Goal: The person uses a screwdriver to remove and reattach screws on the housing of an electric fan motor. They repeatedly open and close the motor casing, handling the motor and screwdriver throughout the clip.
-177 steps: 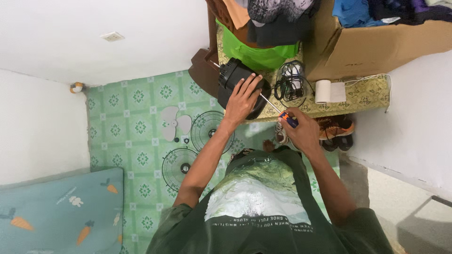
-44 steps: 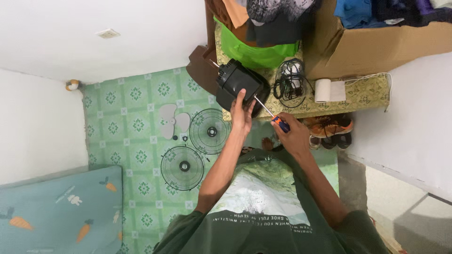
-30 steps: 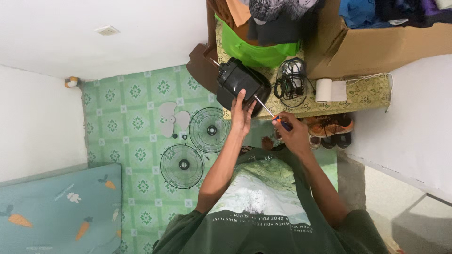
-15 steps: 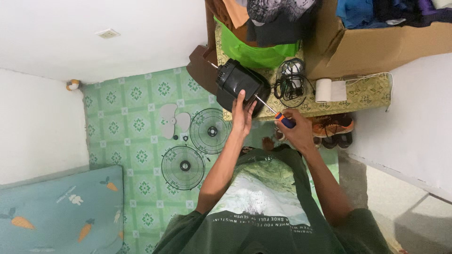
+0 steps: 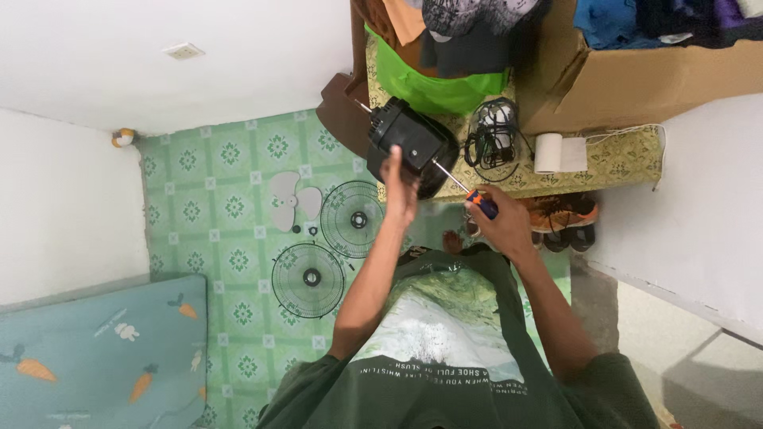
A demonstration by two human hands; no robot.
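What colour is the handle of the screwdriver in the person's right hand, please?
The screwdriver handle is blue with an orange band, seen in the head view.

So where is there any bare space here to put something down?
Bare green floor lies between the white wall and the fan blade. The table is bare right of the paper roll. It is crowded around the black fan motor, where the left hand, the screwdriver in the right hand and the cables meet.

Left hand (image 5: 400,187): lifting off the black fan motor housing (image 5: 411,145), fingers opening. Right hand (image 5: 502,225): drawing screwdriver (image 5: 469,195) back slightly.
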